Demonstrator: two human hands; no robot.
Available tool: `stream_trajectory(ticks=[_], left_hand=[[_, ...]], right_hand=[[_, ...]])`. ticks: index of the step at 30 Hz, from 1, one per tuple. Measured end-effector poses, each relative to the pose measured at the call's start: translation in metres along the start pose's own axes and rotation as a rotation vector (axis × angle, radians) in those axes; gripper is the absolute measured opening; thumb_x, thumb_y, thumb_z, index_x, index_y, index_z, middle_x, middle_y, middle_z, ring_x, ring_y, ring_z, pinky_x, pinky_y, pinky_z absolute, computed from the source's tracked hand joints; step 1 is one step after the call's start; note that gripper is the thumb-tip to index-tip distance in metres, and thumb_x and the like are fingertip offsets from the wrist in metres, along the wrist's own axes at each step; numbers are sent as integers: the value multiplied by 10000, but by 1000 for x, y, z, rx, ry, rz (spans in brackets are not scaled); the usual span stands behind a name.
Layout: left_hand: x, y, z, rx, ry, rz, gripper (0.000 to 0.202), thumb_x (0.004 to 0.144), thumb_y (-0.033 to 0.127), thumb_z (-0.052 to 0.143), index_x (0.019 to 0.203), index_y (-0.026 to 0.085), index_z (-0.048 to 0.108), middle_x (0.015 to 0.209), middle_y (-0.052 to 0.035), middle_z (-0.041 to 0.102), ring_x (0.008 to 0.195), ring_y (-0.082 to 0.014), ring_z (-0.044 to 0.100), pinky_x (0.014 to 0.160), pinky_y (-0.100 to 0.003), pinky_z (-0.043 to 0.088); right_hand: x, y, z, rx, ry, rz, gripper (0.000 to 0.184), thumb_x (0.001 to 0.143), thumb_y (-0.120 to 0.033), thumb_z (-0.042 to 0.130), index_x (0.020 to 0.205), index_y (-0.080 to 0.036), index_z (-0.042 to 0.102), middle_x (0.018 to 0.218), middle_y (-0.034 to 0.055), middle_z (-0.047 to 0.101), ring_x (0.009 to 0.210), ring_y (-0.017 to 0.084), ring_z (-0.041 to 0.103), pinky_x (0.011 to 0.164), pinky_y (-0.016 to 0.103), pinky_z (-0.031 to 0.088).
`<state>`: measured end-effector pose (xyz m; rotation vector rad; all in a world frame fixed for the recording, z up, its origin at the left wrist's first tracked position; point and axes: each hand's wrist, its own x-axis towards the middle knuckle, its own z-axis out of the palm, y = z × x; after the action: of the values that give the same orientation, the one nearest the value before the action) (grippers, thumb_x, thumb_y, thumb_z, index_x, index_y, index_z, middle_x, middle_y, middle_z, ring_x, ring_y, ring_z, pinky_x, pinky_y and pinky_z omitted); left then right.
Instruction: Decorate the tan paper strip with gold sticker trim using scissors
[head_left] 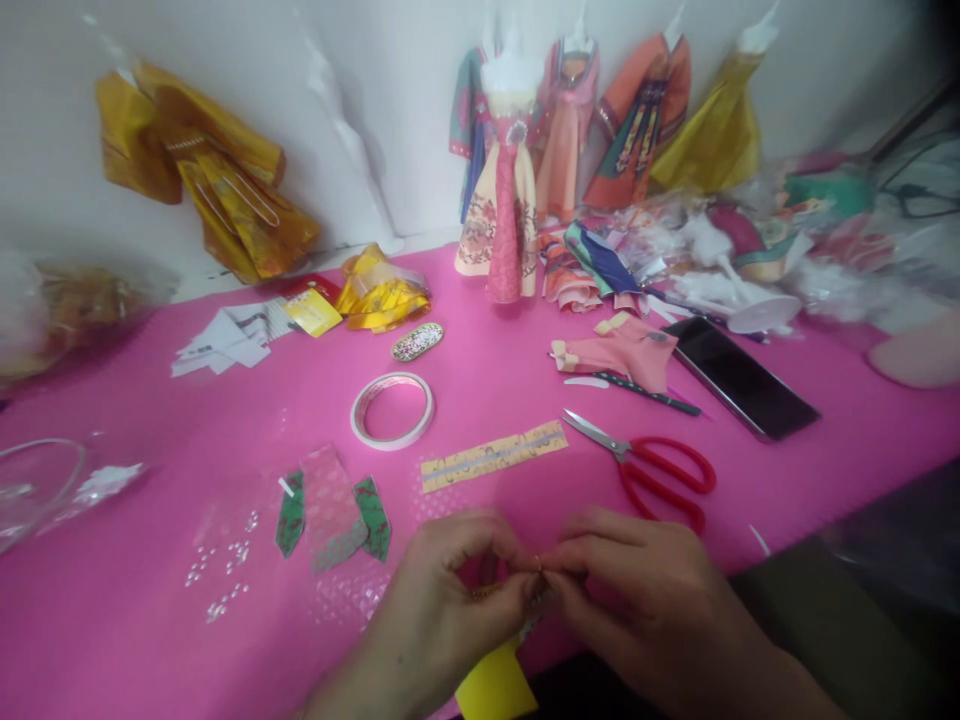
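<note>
My left hand (442, 590) and my right hand (637, 590) meet at the near edge of the pink table (150, 620). Both pinch one small piece (538, 578) between their fingertips; it is too small to name. A yellow paper (495, 685) pokes out under my left hand. Just beyond my fingers lies a patterned tan paper strip (493, 455). Red-handled scissors (652, 470) lie to the right of it. A roll of tape (392, 410) sits behind the strip. A folded pink and green paper piece (330, 505) lies to the left of my left hand.
A paper-dressed doll (504, 190) and several paper garments (637, 120) stand against the back wall. A black phone (739, 375), a small pink paper jacket (622, 350) and a pen (649, 393) lie at the right. Clear gems (221, 570) are scattered at the left, near a plastic bag (45, 480).
</note>
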<state>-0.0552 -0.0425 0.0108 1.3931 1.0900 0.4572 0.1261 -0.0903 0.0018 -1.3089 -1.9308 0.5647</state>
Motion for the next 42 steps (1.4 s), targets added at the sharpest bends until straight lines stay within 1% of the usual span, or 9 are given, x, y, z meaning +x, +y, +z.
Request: stream_trajectory(ticks=[4,12,17,21,26,29,33,38,42], left_hand=[[-1,2,0,10,-7,2,129,724,279,651,634,187,647,645,-12,619,632,-174,533,577,-280,399],[1,2,2,-31,-3,-66,182,697,355,689,646,184,654,672,-27,639,668,-197,567,601,-294,423],[5,1,2,-79,-43,-91,136,673,298,688,625,182,636,647,-15,636,635,-179,564,578,-275,417],[6,2,0,-56,-36,-94,97,680,267,670,647,179,649,643,-3,632,625,-165,554,580,-268,410],[6,-1,-1,-59,-63,-133,205,694,352,711,631,172,635,605,13,576,593,-142,489,553,-256,353],[8,-8,0,-88,-45,-139,260,678,400,727,608,176,615,576,23,548,561,-132,454,522,-248,315],[9,-9,1,-93,-61,-115,210,683,367,710,642,176,633,619,7,589,590,-142,482,553,-259,353],[7,-2,0,-71,-92,-128,217,683,363,697,622,178,599,606,16,545,589,-141,452,563,-271,345],[7,-4,0,-86,-103,-136,249,681,387,713,623,174,599,601,16,536,585,-139,443,550,-267,323]], right_hand=[[0,0,1,15,14,8,202,855,-66,564,835,-144,750,703,30,691,572,126,603,512,243,444],[1,1,-1,60,-45,57,205,851,-66,562,789,-126,747,670,26,659,567,117,577,507,234,428],[0,1,-1,21,-54,59,214,864,-84,550,786,-132,743,669,27,655,571,124,580,515,238,437],[0,2,0,-8,-54,59,219,854,-82,547,724,-137,715,635,21,631,562,126,572,504,239,427],[1,1,-1,16,-39,46,202,860,-83,553,756,-137,717,644,22,629,574,128,573,513,235,427],[0,0,-2,9,-38,39,191,869,-93,562,782,-141,725,647,19,629,572,127,571,512,240,416],[-1,-1,-1,-27,-46,30,213,872,-96,556,713,-141,690,630,16,613,554,123,557,498,253,381],[-1,1,1,-62,-54,7,220,852,-82,547,674,-139,662,612,15,599,545,121,548,490,264,354],[-1,2,0,-43,-53,11,214,844,-80,548,678,-142,668,604,12,601,543,119,550,492,256,364]])
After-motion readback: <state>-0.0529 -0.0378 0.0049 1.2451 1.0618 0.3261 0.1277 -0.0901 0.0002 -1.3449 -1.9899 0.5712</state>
